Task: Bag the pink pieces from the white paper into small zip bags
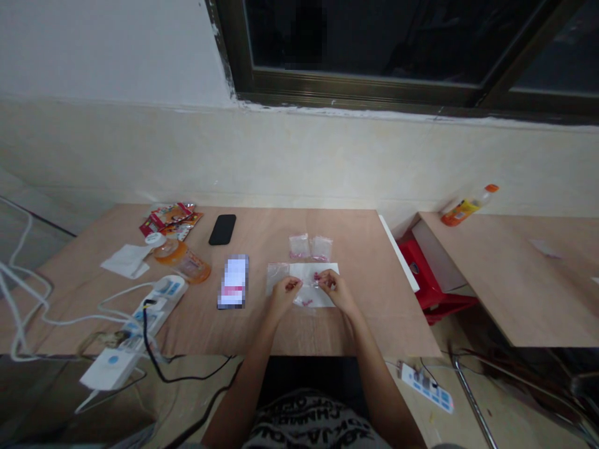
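The left hand (286, 292) and right hand (333, 289) work close together, fingertips pinched narrow, over a flat clear plastic bag (276, 277) and white sheet (306, 269) on the plywood table (369, 262). Each pinch seems to hold something small, though the view is too coarse to be sure. Loose pink pieces (306, 302) lie just below the right hand, and two small clear bags (299, 246) with pink contents sit just beyond, within easy reach.

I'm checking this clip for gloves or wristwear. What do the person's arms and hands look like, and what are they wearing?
The left hand and right hand are bare, without gloves. The forearms are bare as well, with no visible watch or band. Below them shows a black-and-white shirt printed with large lettering.
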The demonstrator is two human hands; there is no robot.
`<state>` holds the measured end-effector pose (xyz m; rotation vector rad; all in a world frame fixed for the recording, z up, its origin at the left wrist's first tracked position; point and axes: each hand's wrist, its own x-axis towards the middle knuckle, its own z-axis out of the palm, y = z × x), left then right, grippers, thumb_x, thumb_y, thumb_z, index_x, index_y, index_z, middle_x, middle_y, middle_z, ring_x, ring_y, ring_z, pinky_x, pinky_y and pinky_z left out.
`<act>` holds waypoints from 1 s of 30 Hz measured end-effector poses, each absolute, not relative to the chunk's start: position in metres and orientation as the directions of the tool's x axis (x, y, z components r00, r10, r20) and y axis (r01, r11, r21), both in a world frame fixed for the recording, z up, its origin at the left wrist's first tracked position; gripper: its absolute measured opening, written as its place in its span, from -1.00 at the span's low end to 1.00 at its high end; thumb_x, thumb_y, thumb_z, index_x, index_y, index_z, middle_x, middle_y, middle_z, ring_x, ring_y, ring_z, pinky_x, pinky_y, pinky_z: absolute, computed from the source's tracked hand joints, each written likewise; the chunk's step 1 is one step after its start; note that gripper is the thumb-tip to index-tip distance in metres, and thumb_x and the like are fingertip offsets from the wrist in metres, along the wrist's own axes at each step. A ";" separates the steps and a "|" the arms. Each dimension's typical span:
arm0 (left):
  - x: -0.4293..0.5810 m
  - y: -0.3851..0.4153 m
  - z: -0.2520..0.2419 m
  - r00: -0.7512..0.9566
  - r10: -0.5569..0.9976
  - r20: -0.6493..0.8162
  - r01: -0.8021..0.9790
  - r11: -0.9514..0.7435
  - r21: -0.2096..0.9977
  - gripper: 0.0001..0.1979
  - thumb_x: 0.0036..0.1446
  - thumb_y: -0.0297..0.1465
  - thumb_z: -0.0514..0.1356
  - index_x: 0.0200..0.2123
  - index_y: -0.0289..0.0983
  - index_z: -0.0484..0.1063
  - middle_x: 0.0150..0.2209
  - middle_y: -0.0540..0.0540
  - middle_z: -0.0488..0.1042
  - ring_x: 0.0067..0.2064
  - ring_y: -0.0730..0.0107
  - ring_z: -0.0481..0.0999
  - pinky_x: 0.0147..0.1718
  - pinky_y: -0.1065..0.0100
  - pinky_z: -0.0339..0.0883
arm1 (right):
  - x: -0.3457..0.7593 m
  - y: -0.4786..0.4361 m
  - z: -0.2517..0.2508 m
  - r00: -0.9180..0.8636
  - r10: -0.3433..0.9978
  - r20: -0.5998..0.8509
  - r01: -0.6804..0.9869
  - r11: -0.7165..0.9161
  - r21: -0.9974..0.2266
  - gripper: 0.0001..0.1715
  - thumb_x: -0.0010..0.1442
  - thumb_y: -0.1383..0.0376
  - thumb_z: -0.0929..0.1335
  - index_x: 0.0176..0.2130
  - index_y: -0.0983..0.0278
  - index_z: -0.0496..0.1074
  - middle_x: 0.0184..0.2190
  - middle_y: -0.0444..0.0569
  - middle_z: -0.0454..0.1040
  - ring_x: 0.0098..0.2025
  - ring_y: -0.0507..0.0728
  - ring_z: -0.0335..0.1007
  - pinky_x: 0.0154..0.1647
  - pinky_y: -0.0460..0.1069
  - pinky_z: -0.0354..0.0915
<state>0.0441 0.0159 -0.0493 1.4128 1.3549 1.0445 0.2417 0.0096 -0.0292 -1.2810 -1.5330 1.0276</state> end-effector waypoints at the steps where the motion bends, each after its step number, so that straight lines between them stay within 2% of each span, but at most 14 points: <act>1: 0.044 0.016 -0.050 0.062 0.998 -0.014 0.246 -0.002 0.969 -0.75 0.07 -0.18 0.22 -0.44 -0.27 0.47 -0.43 -0.08 0.54 -0.36 0.32 0.53 -0.32 0.31 0.41 | 0.242 0.010 -0.029 -0.104 0.989 0.104 0.300 0.131 -0.945 -0.82 0.14 0.24 0.34 -0.22 0.26 0.39 -0.43 -0.09 0.46 -0.43 0.07 0.34 -0.36 -0.06 0.23; 3: 0.044 0.016 -0.050 0.089 0.996 -0.017 0.241 -0.005 0.971 -0.73 0.06 -0.17 0.23 -0.47 -0.27 0.46 -0.47 -0.06 0.53 -0.39 0.33 0.52 -0.35 0.31 0.39 | 0.242 0.011 -0.030 -0.102 0.989 0.111 0.358 0.140 -0.923 -0.84 0.14 0.27 0.32 -0.22 0.25 0.38 -0.43 -0.10 0.45 -0.43 0.07 0.33 -0.37 -0.06 0.22; 7: 0.046 0.014 -0.046 0.110 0.994 -0.001 0.263 -0.028 0.964 -0.71 0.07 -0.17 0.21 -0.52 -0.26 0.42 -0.52 -0.02 0.49 -0.45 0.35 0.47 -0.41 0.33 0.34 | 0.239 0.010 -0.032 -0.088 0.979 0.186 0.460 0.205 -0.864 -0.91 0.12 0.35 0.28 -0.29 0.23 0.34 -0.35 -0.07 0.47 -0.30 0.11 0.38 -0.25 -0.03 0.23; 10: 0.047 0.013 -0.042 0.091 0.996 0.007 0.313 -0.036 0.949 -0.74 0.08 -0.19 0.18 -0.50 -0.25 0.43 -0.49 -0.03 0.49 -0.43 0.35 0.47 -0.39 0.33 0.33 | 0.239 0.010 -0.033 -0.082 0.978 0.193 0.484 0.208 -0.850 -0.87 0.12 0.37 0.28 -0.26 0.22 0.33 -0.34 -0.07 0.46 -0.28 0.12 0.38 -0.22 -0.01 0.24; 18: 0.054 0.017 -0.038 0.184 0.979 -0.083 0.186 0.048 0.981 -0.69 -0.06 -0.14 0.29 -0.39 -0.28 0.47 -0.41 -0.07 0.54 -0.37 0.35 0.50 -0.33 0.33 0.39 | 0.243 0.009 -0.028 -0.156 0.975 0.159 0.318 0.202 -0.926 -0.79 0.17 0.25 0.32 -0.15 0.21 0.32 -0.39 -0.12 0.41 -0.38 0.08 0.32 -0.33 -0.04 0.23; 22: 0.063 0.018 -0.031 0.266 0.962 -0.058 0.167 0.014 0.986 -0.70 0.00 -0.15 0.26 -0.43 -0.31 0.49 -0.40 -0.11 0.55 -0.32 0.31 0.52 -0.25 0.31 0.38 | 0.237 0.007 -0.025 -0.191 0.966 0.172 0.258 0.219 -0.941 -0.79 0.16 0.23 0.35 -0.17 0.21 0.33 -0.39 -0.12 0.42 -0.37 0.08 0.32 -0.35 -0.04 0.22; 26: 0.065 0.015 -0.023 0.284 0.958 -0.026 0.210 -0.035 0.977 -0.73 0.05 -0.19 0.23 -0.44 -0.30 0.50 -0.42 -0.09 0.55 -0.33 0.31 0.51 -0.28 0.33 0.36 | 0.232 0.007 -0.027 -0.161 0.968 0.193 0.233 0.227 -0.945 -0.80 0.14 0.23 0.37 -0.21 0.21 0.33 -0.40 -0.14 0.40 -0.40 0.07 0.29 -0.38 -0.05 0.19; 30: 0.064 0.010 -0.019 0.260 0.966 -0.006 0.334 -0.084 0.939 -0.74 0.09 -0.24 0.19 -0.50 -0.29 0.48 -0.50 -0.05 0.51 -0.41 0.35 0.48 -0.37 0.37 0.32 | 0.229 0.006 -0.029 -0.130 0.971 0.203 0.228 0.228 -0.946 -0.82 0.12 0.26 0.39 -0.26 0.21 0.31 -0.40 -0.16 0.39 -0.44 0.04 0.24 -0.42 -0.07 0.15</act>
